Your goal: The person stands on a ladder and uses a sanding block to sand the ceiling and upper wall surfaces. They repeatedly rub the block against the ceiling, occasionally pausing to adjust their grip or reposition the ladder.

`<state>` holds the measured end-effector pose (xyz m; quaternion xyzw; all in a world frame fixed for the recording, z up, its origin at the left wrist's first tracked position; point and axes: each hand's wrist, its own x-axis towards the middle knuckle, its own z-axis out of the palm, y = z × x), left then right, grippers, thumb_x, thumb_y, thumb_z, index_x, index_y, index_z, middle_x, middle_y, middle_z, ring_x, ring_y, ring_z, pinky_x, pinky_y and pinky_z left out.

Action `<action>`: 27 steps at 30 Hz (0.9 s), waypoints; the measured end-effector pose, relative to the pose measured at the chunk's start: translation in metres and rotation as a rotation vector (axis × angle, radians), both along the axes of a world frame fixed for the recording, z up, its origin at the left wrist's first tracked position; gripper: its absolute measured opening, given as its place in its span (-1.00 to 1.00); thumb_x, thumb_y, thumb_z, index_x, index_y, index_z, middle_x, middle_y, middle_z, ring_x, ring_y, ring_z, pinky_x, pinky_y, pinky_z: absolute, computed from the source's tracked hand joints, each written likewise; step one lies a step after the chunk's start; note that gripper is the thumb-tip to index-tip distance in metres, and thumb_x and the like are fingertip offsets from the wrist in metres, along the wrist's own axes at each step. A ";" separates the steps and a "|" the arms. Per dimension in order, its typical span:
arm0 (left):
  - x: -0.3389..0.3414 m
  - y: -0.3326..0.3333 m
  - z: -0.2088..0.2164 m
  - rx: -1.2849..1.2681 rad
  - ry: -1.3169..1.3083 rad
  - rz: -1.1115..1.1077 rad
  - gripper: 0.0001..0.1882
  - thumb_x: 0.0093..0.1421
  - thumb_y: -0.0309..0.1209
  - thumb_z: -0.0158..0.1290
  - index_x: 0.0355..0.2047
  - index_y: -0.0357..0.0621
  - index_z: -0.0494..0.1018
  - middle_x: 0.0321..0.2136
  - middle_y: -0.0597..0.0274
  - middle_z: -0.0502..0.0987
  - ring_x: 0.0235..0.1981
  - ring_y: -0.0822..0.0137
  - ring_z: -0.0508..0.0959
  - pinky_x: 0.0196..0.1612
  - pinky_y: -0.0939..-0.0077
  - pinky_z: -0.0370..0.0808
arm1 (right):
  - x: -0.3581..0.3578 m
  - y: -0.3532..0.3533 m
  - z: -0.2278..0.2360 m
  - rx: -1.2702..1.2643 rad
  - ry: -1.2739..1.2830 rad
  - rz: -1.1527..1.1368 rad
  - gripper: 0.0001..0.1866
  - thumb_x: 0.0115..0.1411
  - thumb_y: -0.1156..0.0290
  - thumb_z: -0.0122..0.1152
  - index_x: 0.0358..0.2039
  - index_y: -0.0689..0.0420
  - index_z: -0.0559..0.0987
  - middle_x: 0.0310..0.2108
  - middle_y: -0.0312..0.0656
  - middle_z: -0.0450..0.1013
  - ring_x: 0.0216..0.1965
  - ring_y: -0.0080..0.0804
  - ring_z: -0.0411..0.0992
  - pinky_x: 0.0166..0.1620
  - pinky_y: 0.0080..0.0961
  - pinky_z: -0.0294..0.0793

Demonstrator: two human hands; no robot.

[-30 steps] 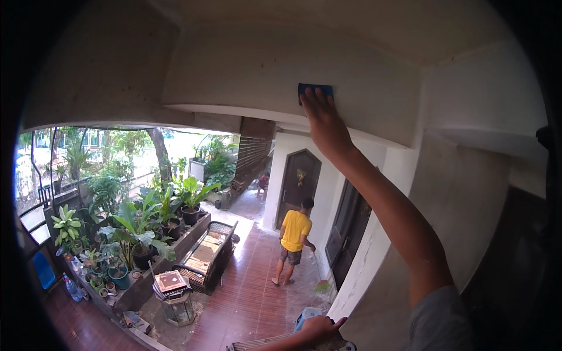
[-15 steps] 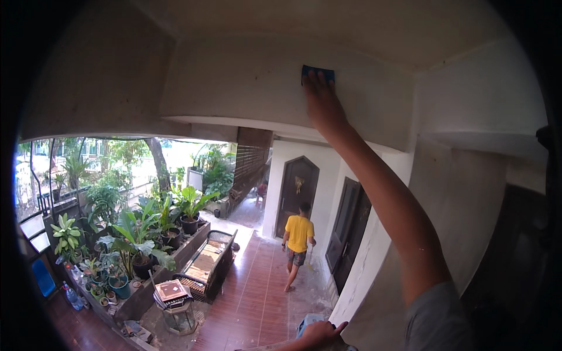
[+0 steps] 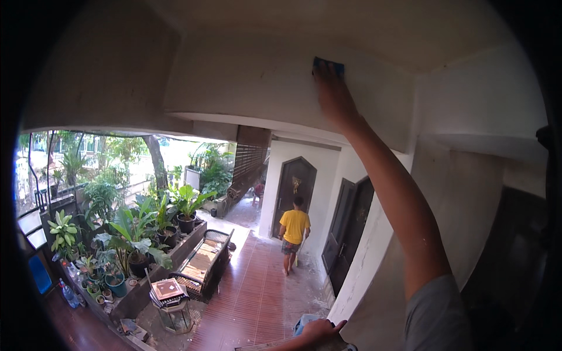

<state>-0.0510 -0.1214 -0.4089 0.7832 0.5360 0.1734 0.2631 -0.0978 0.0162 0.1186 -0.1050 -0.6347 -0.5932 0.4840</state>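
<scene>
My right arm reaches up to the pale beam (image 3: 234, 76) below the ceiling. The fingers of my right hand (image 3: 333, 88) press a small blue sheet that looks like sandpaper (image 3: 336, 65) flat against the beam's face. Low in the picture, my left hand (image 3: 319, 332) is curled over something by a light-blue object (image 3: 304, 321) and a metal edge, with one digit sticking out to the right. What lies under that hand is hidden.
Far below, a person in a yellow shirt (image 3: 294, 225) stands on the reddish tiled floor (image 3: 246, 292). A bamboo bench (image 3: 205, 260), a small table with stacked items (image 3: 170, 291) and several potted plants (image 3: 137, 245) stand left. Dark doors (image 3: 349, 234) are set into the white walls.
My right hand has slid slightly right and up along the beam with the blue sheet. My left hand stays about where it was. The person in yellow has moved a little farther away.
</scene>
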 end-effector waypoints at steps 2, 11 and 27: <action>-0.001 0.000 0.000 -0.005 0.047 -0.019 -0.02 0.20 0.40 -0.50 -0.36 -0.31 0.58 -0.36 -0.19 0.59 -0.28 -0.09 0.61 -0.13 0.03 0.49 | 0.003 -0.001 0.004 0.005 0.027 0.011 -0.55 0.19 0.54 -0.08 0.11 0.33 0.33 0.20 0.16 0.21 0.25 0.10 0.16 0.25 0.08 0.12; 0.004 0.003 0.007 -0.015 0.067 -0.005 -0.04 0.21 0.38 -0.49 -0.30 -0.31 0.58 -0.33 -0.21 0.59 -0.23 -0.13 0.59 -0.07 0.03 0.46 | 0.024 -0.006 -0.013 -0.215 0.034 -0.012 -0.54 0.19 0.60 -0.11 0.14 0.29 0.32 0.23 0.14 0.19 0.29 0.07 0.12 0.27 0.06 0.10; 0.001 -0.005 0.006 -0.021 0.050 0.027 -0.06 0.22 0.36 -0.48 -0.28 -0.30 0.58 -0.32 -0.22 0.58 -0.20 -0.15 0.58 -0.03 0.04 0.44 | 0.073 -0.014 -0.079 -0.379 -0.025 -0.157 -0.41 0.06 0.74 -0.08 0.18 0.27 0.31 0.26 0.07 0.17 0.33 -0.02 0.07 0.33 -0.05 0.06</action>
